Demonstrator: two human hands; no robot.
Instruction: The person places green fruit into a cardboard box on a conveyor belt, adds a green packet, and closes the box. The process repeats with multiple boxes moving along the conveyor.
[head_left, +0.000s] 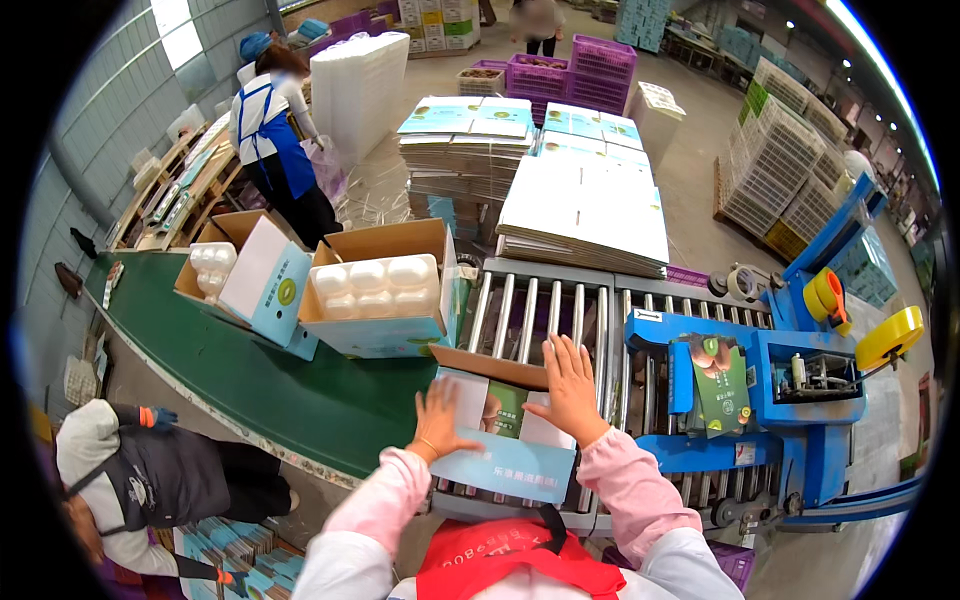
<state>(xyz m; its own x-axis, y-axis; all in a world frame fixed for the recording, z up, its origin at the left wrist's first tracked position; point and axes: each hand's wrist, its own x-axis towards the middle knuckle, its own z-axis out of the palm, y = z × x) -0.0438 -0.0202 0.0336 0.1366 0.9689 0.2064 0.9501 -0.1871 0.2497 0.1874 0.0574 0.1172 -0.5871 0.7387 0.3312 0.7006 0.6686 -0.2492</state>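
Observation:
A light-blue cardboard carton (517, 465) lies on the steel roller conveyor (555, 307) in front of me, its long flaps standing outward and its white end flaps folded in. A green printed card with kiwifruit pictures (510, 409) shows between the end flaps. My left hand (439, 424), fingers spread, rests on the carton's left end. My right hand (568, 386), fingers also apart, touches its right end and far flap. Two open cartons stand to the left on the green belt: the nearer one (382, 334) holds white foam trays (379, 285), the other (262, 277) has similar white packing.
A blue carton-taping machine (810, 397) with tape rolls and green printed cards (720, 390) on it stands at right. Stacked flat cartons (585, 202) lie beyond the rollers. One person works at upper left, another at lower left beside the green belt (300, 405).

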